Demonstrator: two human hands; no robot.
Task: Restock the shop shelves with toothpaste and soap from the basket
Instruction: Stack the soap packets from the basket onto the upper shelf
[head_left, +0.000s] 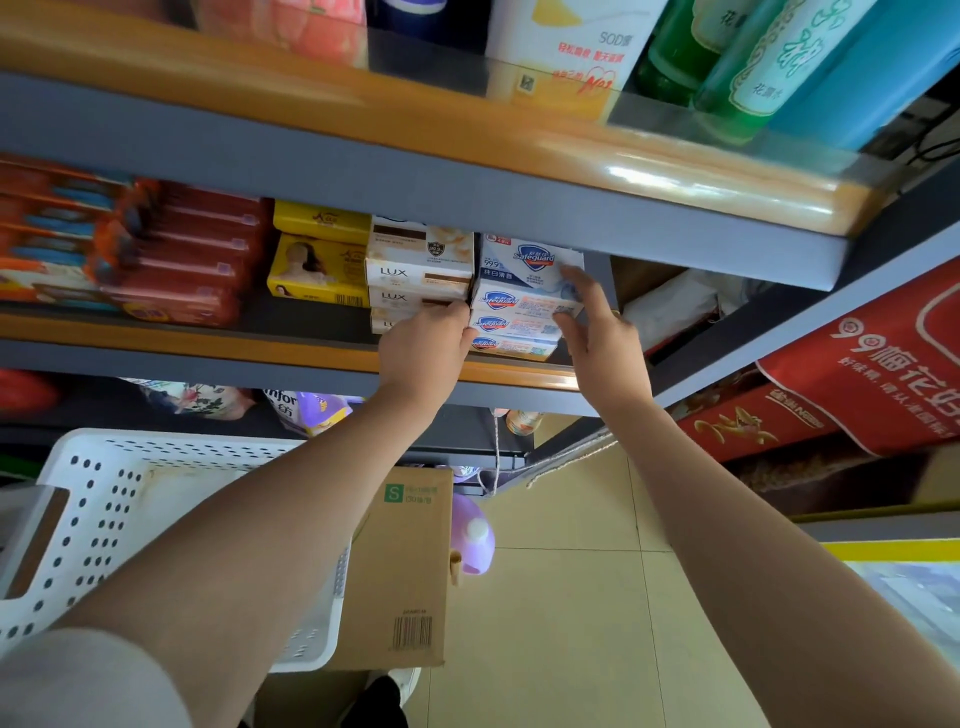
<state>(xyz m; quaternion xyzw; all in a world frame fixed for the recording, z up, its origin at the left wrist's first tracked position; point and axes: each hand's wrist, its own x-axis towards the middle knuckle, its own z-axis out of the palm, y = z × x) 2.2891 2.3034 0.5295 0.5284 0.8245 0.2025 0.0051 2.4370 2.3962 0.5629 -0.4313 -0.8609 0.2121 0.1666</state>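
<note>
Left hand: my left hand (423, 345) rests against the left side of the Safeguard soap stack (522, 317), fingers curled at its edge, so the boxes cannot slide toward the LUX soap boxes (418, 275).
Right hand: my right hand (597, 325) sits on the stack's right side, forefinger stretched up along the top box, the other fingers loosely bent against the lower ones; I judge I am squaring the pile, not lifting it.
Why stacked: the Safeguard boxes lie flat, one on another, labels outward, in line with the LUX pile just beside them, so brands read from the aisle.
Middle shelf (208, 345): from the left, red and orange packs, blurred; yellow soap boxes (319, 270); LUX; then Safeguard at the right end.
Basket (104, 499): the white perforated basket stands low on my left; what shows of its inside looks bare, though my forearm hides part.
Cardboard box (402, 566): closed, beside the basket; contents unseen.
Toothpaste: I cannot pick it out for certain.
</note>
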